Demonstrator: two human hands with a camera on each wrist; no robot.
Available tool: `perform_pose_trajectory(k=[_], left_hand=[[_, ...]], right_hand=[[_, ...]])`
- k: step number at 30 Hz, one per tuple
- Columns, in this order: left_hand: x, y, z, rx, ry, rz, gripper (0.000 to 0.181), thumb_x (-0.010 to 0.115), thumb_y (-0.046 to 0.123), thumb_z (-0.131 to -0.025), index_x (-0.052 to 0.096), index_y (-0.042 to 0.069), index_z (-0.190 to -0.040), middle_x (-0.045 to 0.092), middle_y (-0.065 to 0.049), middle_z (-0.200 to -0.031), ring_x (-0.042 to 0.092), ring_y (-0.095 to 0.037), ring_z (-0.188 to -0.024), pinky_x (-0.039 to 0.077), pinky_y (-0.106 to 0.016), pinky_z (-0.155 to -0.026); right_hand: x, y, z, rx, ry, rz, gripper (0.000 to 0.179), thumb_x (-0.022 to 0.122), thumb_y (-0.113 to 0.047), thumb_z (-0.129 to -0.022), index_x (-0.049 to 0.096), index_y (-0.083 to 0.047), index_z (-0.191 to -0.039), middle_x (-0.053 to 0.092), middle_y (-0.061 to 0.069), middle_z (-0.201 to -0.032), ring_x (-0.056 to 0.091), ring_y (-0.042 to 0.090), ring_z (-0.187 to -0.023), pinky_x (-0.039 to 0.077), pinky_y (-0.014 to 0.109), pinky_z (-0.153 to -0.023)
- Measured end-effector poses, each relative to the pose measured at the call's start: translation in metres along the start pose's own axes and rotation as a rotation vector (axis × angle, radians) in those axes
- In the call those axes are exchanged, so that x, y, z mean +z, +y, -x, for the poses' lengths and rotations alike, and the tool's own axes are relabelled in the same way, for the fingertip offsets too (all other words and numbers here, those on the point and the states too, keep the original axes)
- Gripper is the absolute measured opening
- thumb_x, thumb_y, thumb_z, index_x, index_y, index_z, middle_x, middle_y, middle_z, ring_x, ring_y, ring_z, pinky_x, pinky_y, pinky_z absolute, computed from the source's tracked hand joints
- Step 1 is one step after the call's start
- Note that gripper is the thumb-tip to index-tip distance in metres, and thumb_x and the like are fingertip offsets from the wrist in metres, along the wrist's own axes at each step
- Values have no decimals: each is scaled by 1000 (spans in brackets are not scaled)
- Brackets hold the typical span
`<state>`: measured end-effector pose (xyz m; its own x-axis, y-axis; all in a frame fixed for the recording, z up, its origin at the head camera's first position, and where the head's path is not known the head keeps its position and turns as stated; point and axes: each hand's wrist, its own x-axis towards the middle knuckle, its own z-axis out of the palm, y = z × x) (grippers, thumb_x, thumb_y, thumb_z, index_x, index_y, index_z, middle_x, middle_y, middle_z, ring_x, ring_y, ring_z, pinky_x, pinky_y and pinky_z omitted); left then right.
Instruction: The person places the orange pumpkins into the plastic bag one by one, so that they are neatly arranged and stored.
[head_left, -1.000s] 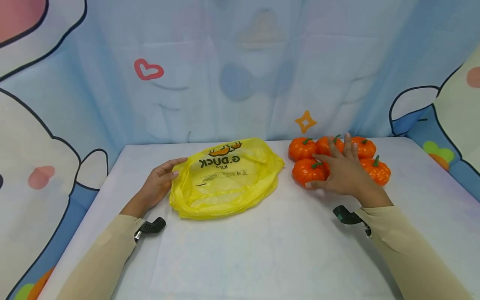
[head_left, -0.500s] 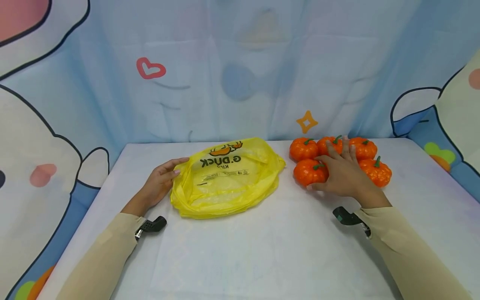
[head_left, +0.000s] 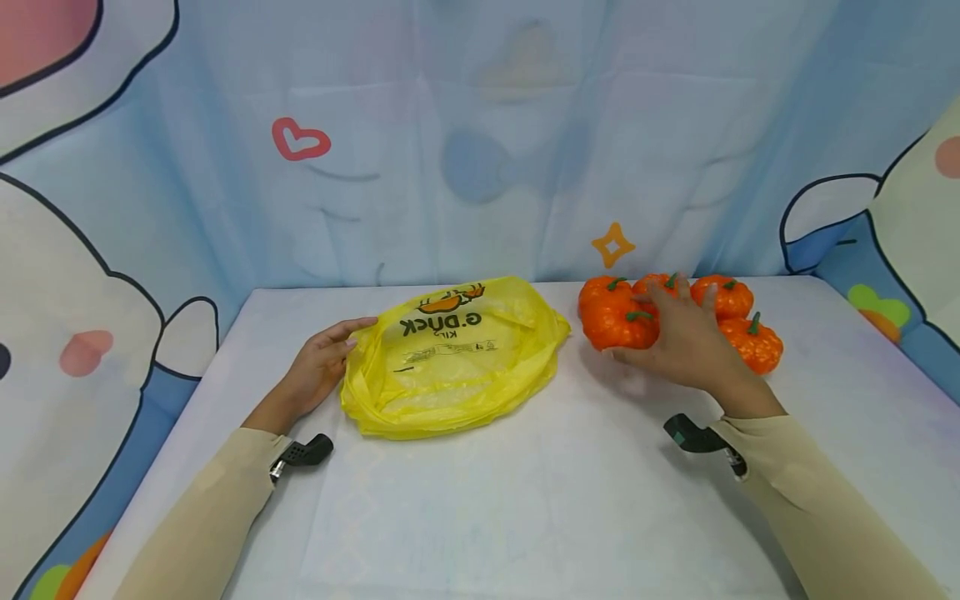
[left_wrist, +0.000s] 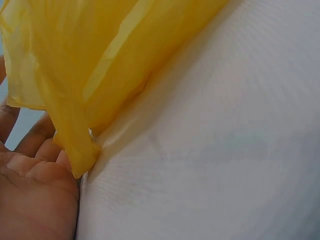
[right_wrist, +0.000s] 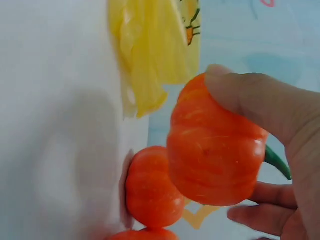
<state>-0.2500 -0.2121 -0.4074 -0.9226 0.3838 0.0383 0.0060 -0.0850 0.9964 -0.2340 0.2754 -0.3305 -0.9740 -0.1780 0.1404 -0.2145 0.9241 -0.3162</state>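
My right hand [head_left: 686, 346] grips a small orange pumpkin [head_left: 617, 323] with a green stem. In the right wrist view the thumb lies over one side of this pumpkin [right_wrist: 215, 150], fingers on the other, and it is raised off the table. Several more orange pumpkins [head_left: 752, 346] sit around and behind that hand, partly hidden by it. On the left, a yellow plastic bag [head_left: 450, 358] printed with dark lettering lies flat. My left hand [head_left: 318, 367] rests at the bag's left edge, touching it with fairly straight fingers; the left wrist view shows a bag corner [left_wrist: 75, 130] against the palm side.
A white cloth covers the table [head_left: 480, 517]. Behind it hangs a light blue printed curtain [head_left: 480, 150] along the back edge. Dark wrist cameras [head_left: 303, 452] sit on both forearms.
My right hand has closed round the front pumpkin and lifted it slightly off the table. The left hand and the yellow bag look unmoved.
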Motion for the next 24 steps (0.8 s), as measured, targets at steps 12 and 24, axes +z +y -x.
perform_pose_trajectory(k=[12, 24], left_hand=[[2, 3, 1, -1, 5, 26, 44, 42, 19, -104, 44, 5, -146, 25, -7, -161, 39, -9, -137, 41, -15, -104], [2, 1, 1, -10, 14, 30, 45, 42, 17, -103, 44, 3, -146, 28, -6, -160, 40, -9, -134, 43, -15, -103]], right_hand=[[-4, -18, 8, -24, 99, -192, 95, 87, -36, -72, 38, 1, -144, 50, 27, -140, 52, 46, -117, 35, 65, -107], [8, -40, 4, -95, 93, -455, 99, 85, -14, -75, 28, -14, -156, 40, 19, -148, 47, 38, -131, 48, 53, -101]])
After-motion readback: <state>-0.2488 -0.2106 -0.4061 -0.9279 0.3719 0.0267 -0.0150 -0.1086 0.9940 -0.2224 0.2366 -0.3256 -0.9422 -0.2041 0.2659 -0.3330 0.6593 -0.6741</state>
